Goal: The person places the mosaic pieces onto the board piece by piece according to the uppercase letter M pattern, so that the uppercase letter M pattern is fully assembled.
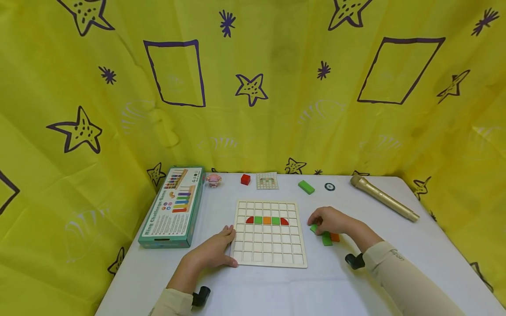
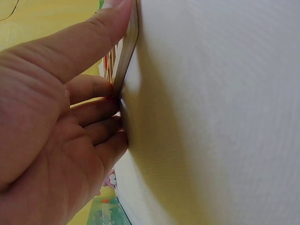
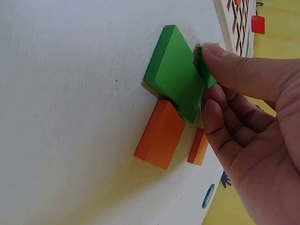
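A pale wooden grid board (image 1: 268, 259) lies on the table, with a row of red, green and orange tiles set in its upper part. Along the board's left edge rests my left hand (image 1: 215, 249), thumb at the near corner and fingers fairly straight. To the right of the board, my right hand (image 1: 331, 220) pinches a small green tile (image 3: 206, 75) between thumb and fingers. Right by those fingertips lies another green tile (image 3: 171, 65), and an orange tile (image 3: 161, 136) touches it. A second orange tile (image 3: 198, 147) is partly hidden behind the fingers.
Behind the board are a pink figurine (image 1: 214, 180), a red cube (image 1: 245, 179), a pattern card (image 1: 267, 181), a green block (image 1: 306, 187) and a round dark disc (image 1: 330, 187). A game box (image 1: 170, 210) stands left; a gold microphone (image 1: 383, 198) lies right. Yellow curtain surrounds the table.
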### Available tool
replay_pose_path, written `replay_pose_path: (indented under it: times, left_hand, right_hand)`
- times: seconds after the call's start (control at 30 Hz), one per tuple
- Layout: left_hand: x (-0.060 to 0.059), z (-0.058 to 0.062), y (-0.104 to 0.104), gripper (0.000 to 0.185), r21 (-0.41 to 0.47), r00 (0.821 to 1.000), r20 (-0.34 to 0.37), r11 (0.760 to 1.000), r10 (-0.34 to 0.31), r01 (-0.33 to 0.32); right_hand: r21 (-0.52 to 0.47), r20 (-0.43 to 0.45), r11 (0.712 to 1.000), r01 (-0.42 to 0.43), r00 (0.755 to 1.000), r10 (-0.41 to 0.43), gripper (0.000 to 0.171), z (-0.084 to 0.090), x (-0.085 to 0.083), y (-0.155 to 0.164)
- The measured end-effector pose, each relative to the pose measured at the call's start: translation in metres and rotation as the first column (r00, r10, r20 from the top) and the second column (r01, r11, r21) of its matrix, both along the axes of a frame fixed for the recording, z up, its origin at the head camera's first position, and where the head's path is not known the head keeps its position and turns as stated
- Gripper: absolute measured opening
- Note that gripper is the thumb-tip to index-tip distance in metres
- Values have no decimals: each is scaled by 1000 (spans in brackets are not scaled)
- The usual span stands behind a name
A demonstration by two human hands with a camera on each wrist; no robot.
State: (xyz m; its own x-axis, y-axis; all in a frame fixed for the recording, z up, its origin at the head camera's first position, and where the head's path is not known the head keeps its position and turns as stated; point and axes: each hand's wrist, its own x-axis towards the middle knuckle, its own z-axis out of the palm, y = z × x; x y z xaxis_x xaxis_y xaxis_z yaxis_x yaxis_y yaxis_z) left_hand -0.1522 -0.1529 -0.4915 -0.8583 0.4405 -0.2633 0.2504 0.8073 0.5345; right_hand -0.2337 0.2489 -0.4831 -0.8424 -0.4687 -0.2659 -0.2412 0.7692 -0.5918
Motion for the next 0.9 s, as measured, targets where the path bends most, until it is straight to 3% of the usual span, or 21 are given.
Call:
replay_pose_path:
  times: [0.47, 0.9]
  left_hand:
    - [1, 0, 0, 102, -1, 1000, -6, 1000, -4, 4]
    - [2, 1, 0, 101, 16, 1000, -8, 1000, -10, 10]
  right_hand:
    - [40, -21, 999, 19, 1000, -18, 21, 0, 1, -3]
    - [2, -12, 1000, 18, 1000, -18, 20, 1, 2, -1]
